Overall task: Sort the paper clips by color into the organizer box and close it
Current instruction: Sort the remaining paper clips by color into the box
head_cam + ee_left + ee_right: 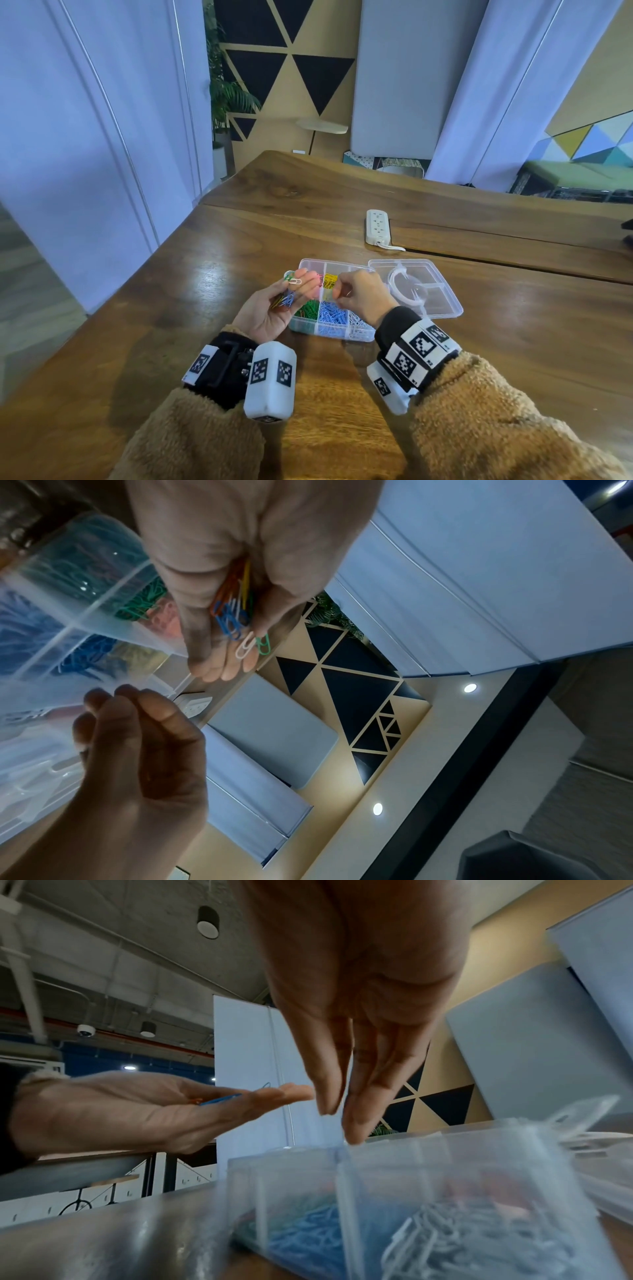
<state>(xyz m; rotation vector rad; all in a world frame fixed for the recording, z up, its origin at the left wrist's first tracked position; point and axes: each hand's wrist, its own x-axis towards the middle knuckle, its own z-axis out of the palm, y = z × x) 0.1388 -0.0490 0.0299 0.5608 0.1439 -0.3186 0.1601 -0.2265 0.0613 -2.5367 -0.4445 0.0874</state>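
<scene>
- The left hand (274,308) lies palm up above the left end of the organizer box (329,334), fingers nearly straight, cradling a small heap of mixed paper clips (286,298).
- In the left wrist view that heap (232,607) shows orange, yellow, blue and green clips in the palm; a white clip (245,648) and a green clip (263,645) lie farther out on the fingers.
- The right hand (359,294) hovers over the middle of the box, back upward, fingers bent downward with thumb and fingertips (356,1131) drawn close together just above a divider. Whether a clip is pinched between them cannot be told.
- The box is clear plastic, open, and stands on the wooden desk (205,291) in front of the person. It is divided into compartments in two rows.
- Near row: green clips (308,310) at left, blue clips (330,313) in the middle, white clips (358,322) at right.
- Far row: pink clips partly hidden behind the left fingers, then yellow clips (330,279); the right-hand far compartment is covered by the right hand.
- The clear lid (414,284) lies opened flat to the right of the box, its handle facing up.
- Farther back on the desk, well apart from the box, lies a white power strip (377,226).
</scene>
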